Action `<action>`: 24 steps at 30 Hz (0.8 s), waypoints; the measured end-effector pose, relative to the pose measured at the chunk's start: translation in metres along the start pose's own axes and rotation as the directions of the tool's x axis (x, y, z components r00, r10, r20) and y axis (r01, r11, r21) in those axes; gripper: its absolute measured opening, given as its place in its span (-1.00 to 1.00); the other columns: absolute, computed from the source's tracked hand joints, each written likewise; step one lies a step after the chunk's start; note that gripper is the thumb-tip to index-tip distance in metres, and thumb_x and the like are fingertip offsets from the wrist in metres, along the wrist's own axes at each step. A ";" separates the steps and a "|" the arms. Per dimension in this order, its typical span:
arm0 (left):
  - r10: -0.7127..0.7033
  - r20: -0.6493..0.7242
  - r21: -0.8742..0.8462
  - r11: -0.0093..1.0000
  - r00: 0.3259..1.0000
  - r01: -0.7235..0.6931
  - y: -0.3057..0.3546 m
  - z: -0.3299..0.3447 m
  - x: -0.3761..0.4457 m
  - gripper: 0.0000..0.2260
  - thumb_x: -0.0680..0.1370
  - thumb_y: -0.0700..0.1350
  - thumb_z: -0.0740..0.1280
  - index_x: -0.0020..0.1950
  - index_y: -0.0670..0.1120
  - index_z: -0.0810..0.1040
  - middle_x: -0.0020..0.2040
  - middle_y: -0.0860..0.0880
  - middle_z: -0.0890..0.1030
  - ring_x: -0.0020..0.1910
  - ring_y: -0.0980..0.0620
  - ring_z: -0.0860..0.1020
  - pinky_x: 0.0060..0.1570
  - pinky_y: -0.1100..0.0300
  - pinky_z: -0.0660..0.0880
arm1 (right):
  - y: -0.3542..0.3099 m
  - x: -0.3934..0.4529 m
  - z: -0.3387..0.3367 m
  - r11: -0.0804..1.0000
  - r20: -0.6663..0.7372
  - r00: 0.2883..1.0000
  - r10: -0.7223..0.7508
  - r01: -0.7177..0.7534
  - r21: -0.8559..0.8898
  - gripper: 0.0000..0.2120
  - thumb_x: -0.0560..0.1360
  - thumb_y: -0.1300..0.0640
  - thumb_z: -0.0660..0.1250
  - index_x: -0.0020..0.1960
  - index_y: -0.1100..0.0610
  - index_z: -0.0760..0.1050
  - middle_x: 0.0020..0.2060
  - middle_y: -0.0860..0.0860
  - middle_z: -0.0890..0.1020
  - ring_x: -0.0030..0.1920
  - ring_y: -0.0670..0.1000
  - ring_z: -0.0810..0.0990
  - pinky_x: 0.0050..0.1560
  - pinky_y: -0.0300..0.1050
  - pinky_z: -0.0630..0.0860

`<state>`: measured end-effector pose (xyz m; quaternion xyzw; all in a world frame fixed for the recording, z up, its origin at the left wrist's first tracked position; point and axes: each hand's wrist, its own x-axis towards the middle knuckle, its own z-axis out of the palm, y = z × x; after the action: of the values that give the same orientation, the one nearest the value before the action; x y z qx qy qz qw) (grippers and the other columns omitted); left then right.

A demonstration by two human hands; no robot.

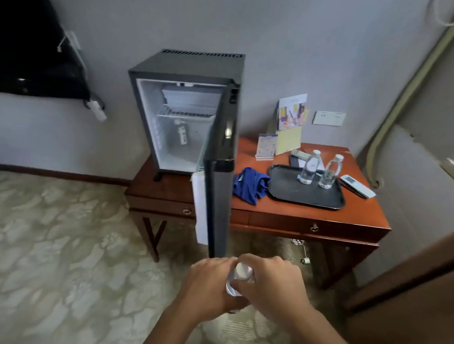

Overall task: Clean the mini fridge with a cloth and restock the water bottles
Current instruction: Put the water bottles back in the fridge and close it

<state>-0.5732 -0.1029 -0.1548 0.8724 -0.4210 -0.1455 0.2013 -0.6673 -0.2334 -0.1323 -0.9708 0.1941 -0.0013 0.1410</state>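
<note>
A black mini fridge (187, 67) stands on the left end of a wooden table (352, 215), its door (219, 198) swung open toward me. Its white inside shows a wire shelf and no bottles. A crumpled blue cloth (250, 185) lies on the table beside the door. Two clear water bottles (309, 169) (331, 172) stand upright on a black tray (299, 194). Low in front of me, my left hand (210, 287) and my right hand (272, 281) both grip a third water bottle (239, 278) with a white cap, well short of the fridge.
A white remote (358, 186) lies right of the tray. Cards and a brochure stand (292, 117) lean at the wall behind. A dark TV (25, 50) hangs at upper left. Patterned carpet (55, 257) covers the floor; a brown wooden panel (421, 293) fills the lower right.
</note>
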 end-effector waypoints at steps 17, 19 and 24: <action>-0.193 -0.153 0.004 0.981 0.969 0.195 -0.113 -0.097 -0.004 -0.65 0.31 0.23 0.34 0.08 0.24 0.50 -0.16 0.23 0.64 -0.11 0.20 0.61 -0.10 0.20 0.53 | -0.137 0.079 0.012 0.976 -0.117 0.991 -0.060 0.083 0.199 -0.66 0.54 -0.19 0.29 0.29 -0.18 0.42 0.01 -0.13 0.67 0.03 -0.02 0.64 -0.06 -0.09 0.52; -0.234 -0.145 -0.018 0.972 0.961 0.234 -0.118 -0.102 0.007 -0.60 0.32 0.29 0.34 0.13 0.25 0.50 -0.13 0.21 0.67 -0.10 0.18 0.63 -0.07 0.14 0.57 | -0.139 0.095 0.011 0.966 -0.123 0.990 -0.064 0.092 0.240 -0.62 0.55 -0.16 0.29 0.35 -0.19 0.41 0.07 -0.12 0.66 0.08 -0.03 0.63 -0.01 -0.09 0.51; -0.309 -0.192 -0.092 0.951 0.932 0.296 -0.121 -0.115 0.036 -0.53 0.31 0.23 0.18 0.21 0.31 0.49 -0.08 0.16 0.69 -0.07 0.07 0.66 -0.10 0.09 0.57 | -0.133 0.134 0.032 0.869 -0.162 0.985 -0.056 0.128 0.479 -0.75 0.56 -0.14 0.31 0.22 -0.15 0.44 0.05 -0.16 0.60 0.06 -0.10 0.58 -0.01 -0.07 0.56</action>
<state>-0.4206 -0.0369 -0.1140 0.9305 -0.2542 -0.0973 0.2451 -0.4916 -0.1571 -0.1331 -0.9094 0.1505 -0.1262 0.3666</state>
